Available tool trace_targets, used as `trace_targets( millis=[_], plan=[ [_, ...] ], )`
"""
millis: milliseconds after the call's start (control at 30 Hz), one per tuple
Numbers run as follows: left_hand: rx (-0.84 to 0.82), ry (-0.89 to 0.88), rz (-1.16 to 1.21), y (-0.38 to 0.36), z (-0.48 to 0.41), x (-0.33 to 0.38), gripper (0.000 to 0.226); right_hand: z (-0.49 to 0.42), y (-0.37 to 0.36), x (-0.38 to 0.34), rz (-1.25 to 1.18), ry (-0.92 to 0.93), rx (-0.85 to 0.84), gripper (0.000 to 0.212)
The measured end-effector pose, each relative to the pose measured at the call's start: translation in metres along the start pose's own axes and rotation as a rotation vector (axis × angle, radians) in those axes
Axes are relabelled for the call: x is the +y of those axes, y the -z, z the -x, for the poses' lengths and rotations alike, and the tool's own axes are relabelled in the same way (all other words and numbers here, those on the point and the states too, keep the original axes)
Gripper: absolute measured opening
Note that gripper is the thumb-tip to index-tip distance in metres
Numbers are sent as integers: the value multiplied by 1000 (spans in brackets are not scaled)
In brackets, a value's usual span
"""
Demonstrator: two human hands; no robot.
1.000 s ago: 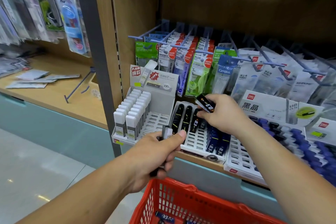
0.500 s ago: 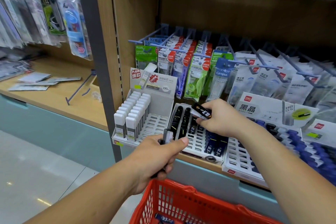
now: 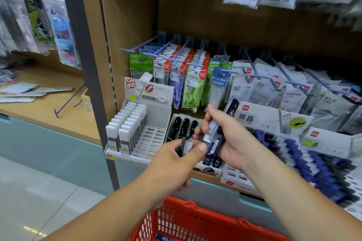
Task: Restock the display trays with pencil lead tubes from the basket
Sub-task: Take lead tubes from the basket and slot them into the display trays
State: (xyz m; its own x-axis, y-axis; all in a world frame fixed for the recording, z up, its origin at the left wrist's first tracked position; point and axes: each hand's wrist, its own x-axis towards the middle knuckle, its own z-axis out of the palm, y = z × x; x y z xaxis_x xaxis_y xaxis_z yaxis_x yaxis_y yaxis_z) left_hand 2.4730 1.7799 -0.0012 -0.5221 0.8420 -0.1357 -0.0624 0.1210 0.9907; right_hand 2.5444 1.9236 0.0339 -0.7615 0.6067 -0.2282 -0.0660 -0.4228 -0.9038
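My left hand (image 3: pixel 176 164) grips a small bunch of dark lead tubes (image 3: pixel 185 146) in front of the middle display tray (image 3: pixel 197 168). My right hand (image 3: pixel 229 139) is closed on a black-and-blue lead tube (image 3: pixel 219 139), tilted upright, its lower end touching my left thumb. Behind my hands, black tubes (image 3: pixel 184 125) stand in the middle tray's back rows. A white tray (image 3: pixel 148 143) to the left holds white-capped tubes (image 3: pixel 125 129). The red basket (image 3: pixel 176 219) sits below my arms with a tube (image 3: pixel 162 237) in it.
A wide tray (image 3: pixel 235 179) on the right holds several blue and black tubes (image 3: pixel 313 164). Packets of correction tape hang on pegs (image 3: pixel 176 58) behind the trays. A grey upright post (image 3: pixel 88 76) stands left of the white tray; a wooden shelf (image 3: pixel 49 111) lies beyond it.
My right hand has come back from the middle tray toward my left hand, turning its tube from lying flat to nearly upright. The view has moved closer to the shelf.
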Motion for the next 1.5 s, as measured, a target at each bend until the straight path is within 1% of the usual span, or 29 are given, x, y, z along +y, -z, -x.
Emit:
trace_targets(
  millis=[133, 200, 333, 433, 533, 600, 733, 867, 933, 1033, 1200, 1233, 1300, 1333, 1367, 1400, 1433, 1500],
  plan=[
    [-55, -35, -16, -11, -1, 0, 21, 11, -3, 3, 41, 41, -25, 38],
    [-63, -37, -18, -14, -2, 0, 19, 15, -3, 2, 40, 34, -45, 34],
    [-125, 14, 38, -16, -1, 2, 26, 19, 3, -2, 30, 55, -12, 24],
    [-170, 27, 112, -19, -1, -1, 31, 21, 5, 4, 80, 77, -29, 24],
    [-159, 13, 61, -19, -2, -3, 34, 22, 2, 11, 175, 90, -93, 28],
    [-144, 1, 77, -18, -3, -3, 33, 21, 1, 11, 199, 120, -100, 33],
    [-89, -25, 109, -16, -6, -5, 31, 19, -3, 10, 125, 127, -81, 47],
    [-68, -8, 170, -14, -8, -7, 24, 19, -3, 7, 47, 72, -47, 50],
    [-55, 11, 201, -11, -10, -9, 25, 16, 1, 3, 66, 65, -2, 49],
    [-56, 34, 233, -7, -11, -11, 23, 15, 9, 0, 149, 71, 52, 40],
    [-32, 55, 235, 2, -13, -12, 21, 15, 16, -7, 259, 152, 66, 35],
    [-20, 58, 230, 4, -13, -12, 21, 15, 18, -10, 292, 180, 105, 32],
    [12, 65, 210, 7, -13, -13, 23, 16, 25, -15, 469, 240, 242, 26],
    [30, 69, 199, 9, -13, -13, 24, 17, 28, -18, 571, 264, 313, 25],
    [46, 73, 194, 11, -13, -14, 24, 17, 33, -19, 654, 276, 358, 30],
    [60, 76, 193, 13, -13, -15, 25, 17, 36, -21, 705, 257, 360, 37],
    [71, 79, 191, 15, -13, -15, 25, 17, 37, -22, 733, 208, 316, 42],
    [99, 84, 180, 18, -14, -17, 24, 18, 36, -22, 729, 50, 181, 44]
  ],
)
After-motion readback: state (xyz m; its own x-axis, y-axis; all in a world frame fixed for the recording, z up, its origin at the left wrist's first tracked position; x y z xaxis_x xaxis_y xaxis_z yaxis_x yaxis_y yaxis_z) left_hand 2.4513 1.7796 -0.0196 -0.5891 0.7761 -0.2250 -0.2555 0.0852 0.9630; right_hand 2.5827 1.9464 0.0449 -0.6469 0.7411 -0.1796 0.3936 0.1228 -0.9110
